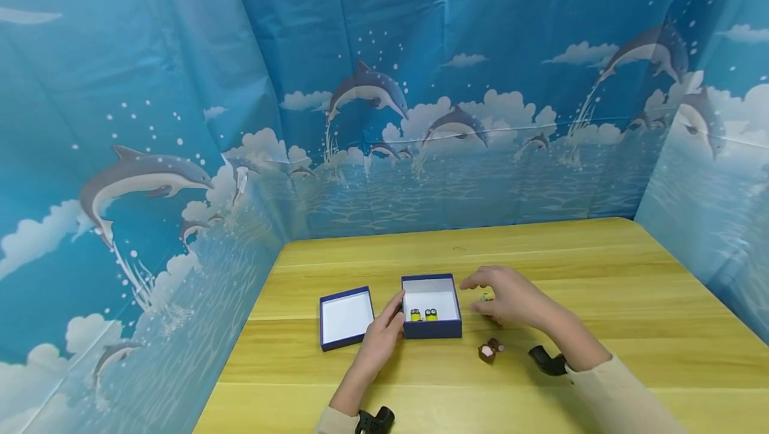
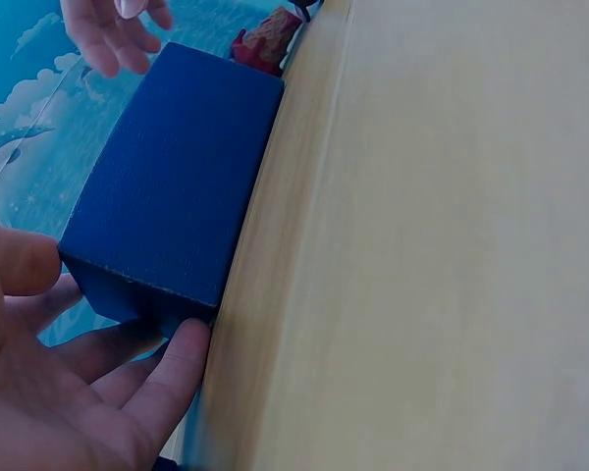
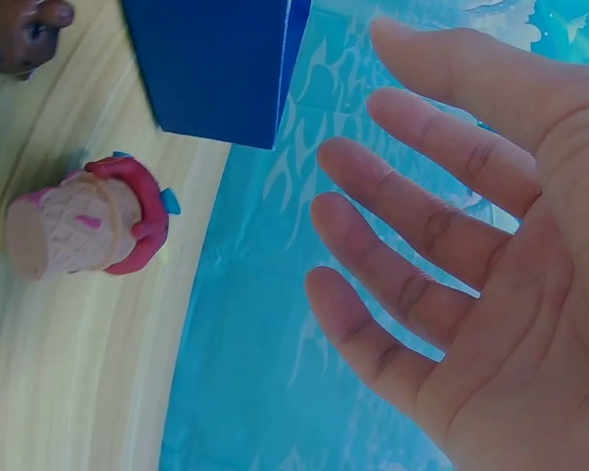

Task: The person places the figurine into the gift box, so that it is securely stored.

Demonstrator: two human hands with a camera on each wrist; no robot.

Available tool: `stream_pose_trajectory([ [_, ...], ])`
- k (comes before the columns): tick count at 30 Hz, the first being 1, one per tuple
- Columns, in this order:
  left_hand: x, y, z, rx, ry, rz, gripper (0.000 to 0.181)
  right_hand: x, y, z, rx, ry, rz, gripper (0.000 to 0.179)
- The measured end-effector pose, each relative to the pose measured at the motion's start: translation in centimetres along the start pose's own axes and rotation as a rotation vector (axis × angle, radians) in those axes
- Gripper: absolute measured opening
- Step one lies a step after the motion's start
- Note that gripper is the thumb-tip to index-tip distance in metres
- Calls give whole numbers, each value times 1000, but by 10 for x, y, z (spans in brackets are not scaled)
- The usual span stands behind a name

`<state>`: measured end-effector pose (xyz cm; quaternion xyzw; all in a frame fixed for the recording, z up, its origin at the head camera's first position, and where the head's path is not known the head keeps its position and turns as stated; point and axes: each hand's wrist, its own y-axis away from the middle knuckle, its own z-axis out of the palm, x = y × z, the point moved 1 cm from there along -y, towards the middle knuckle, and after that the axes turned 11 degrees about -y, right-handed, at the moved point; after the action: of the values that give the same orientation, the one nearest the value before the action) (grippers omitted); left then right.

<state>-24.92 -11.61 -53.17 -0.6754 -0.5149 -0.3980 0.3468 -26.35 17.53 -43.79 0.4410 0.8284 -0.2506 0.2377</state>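
Observation:
My left hand [image 1: 380,339] rests its fingertips and thumb against the left side of an uncovered dark blue box [image 1: 434,329] with a white inside. Two small yellow figures with big eyes, one figure [image 1: 431,314] beside the other [image 1: 416,314], are inside along the near wall. To the box's right, my right hand [image 1: 510,297] hovers with spread, loosely bent fingers and holds nothing. Close to it, a waffle-cone toy [image 3: 88,221] with a red top lies on its side. In the head view, a small colourful thing [image 1: 486,297] is partly hidden by that hand.
Left of the box lies its shallow blue-rimmed lid [image 1: 347,317], white inside up. A brown toy [image 1: 488,352] with a pinkish-white part is on the table near the box's right front corner. Dolphin-printed blue sheeting [image 1: 372,187] stands behind the yellow wooden table [image 1: 601,267].

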Motion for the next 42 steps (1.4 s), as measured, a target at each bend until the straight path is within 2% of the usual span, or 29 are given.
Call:
stream_pose_trajectory([
  [9,0,-1,0,2,-2,5,48,7,15,0,12,-14,-10,34],
  [18,0,0,1,3,-7,5,48,11,30,3,-10,-48,-16,39],
  [29,1,1,1,0,0,-2,48,20,45,16,-32,-140,26,38],
  [36,0,0,1,0,2,1,48,22,49,27,-61,-174,59,44],
  [42,0,0,1,1,-2,-1,48,25,52,35,-90,-190,43,44],
])
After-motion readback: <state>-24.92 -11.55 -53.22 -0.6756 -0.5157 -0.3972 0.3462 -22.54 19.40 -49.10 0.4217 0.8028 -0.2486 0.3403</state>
